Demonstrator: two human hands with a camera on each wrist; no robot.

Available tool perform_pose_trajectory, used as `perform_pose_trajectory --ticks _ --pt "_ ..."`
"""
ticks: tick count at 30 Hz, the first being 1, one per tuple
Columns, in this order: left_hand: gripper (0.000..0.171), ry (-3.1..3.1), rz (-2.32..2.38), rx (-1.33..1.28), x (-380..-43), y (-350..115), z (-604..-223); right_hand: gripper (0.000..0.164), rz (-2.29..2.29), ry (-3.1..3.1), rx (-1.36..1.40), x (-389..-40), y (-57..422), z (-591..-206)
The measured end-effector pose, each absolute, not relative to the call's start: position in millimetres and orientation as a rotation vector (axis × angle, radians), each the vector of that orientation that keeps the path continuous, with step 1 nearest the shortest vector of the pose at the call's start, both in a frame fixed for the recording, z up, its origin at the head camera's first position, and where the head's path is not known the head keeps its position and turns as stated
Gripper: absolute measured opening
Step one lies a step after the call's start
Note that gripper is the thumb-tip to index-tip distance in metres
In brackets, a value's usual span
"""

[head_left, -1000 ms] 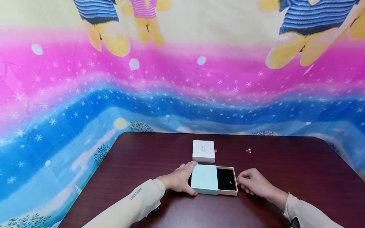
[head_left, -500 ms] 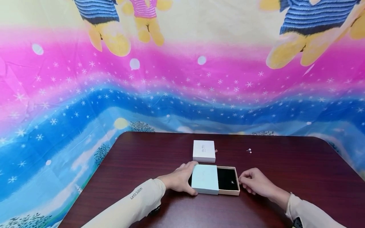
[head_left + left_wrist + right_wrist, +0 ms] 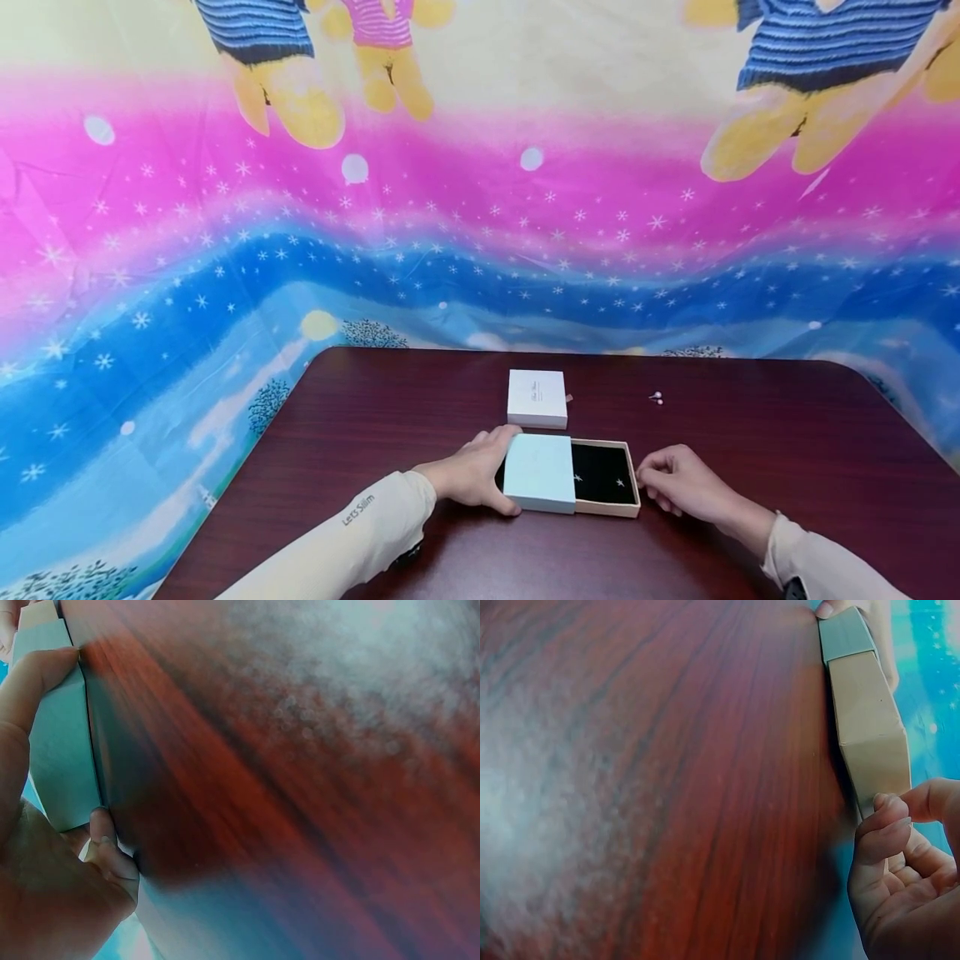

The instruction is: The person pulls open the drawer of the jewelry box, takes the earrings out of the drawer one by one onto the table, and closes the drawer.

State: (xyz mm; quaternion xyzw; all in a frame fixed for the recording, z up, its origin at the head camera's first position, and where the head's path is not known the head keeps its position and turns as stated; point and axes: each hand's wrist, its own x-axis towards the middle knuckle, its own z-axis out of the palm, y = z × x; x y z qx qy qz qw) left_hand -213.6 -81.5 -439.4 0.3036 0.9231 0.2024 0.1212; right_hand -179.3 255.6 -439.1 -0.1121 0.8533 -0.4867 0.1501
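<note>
A pale mint jewellery box sleeve lies on the table, its cardboard drawer partly out to the right. Two small star-shaped silver pieces rest on the drawer's black lining. My left hand holds the sleeve's left end, thumb on the near side and fingers on the far side. At the drawer's right end, my right hand pinches with thumb and forefinger; whatever lies between the fingertips is hidden. The right wrist view shows the drawer's plain side close to those fingertips.
Behind the sleeve stands a closed white box with printed lettering and a small tab on its right. Two small pearl-like earrings lie farther right on the dark wood table. A printed cloth hangs behind the table.
My right hand has drawn the drawer farther right, and a second star-shaped piece has come into sight beside the sleeve's edge. The left hand and sleeve have stayed in place.
</note>
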Motion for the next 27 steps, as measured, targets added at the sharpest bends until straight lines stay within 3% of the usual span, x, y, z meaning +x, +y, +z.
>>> perform_pose_trajectory --ticks 27 --pt "0.104 2.692 0.597 0.879 -212.1 -81.2 -437.5 0.019 -1.366 2.448 -0.339 -178.4 269.7 -438.9"
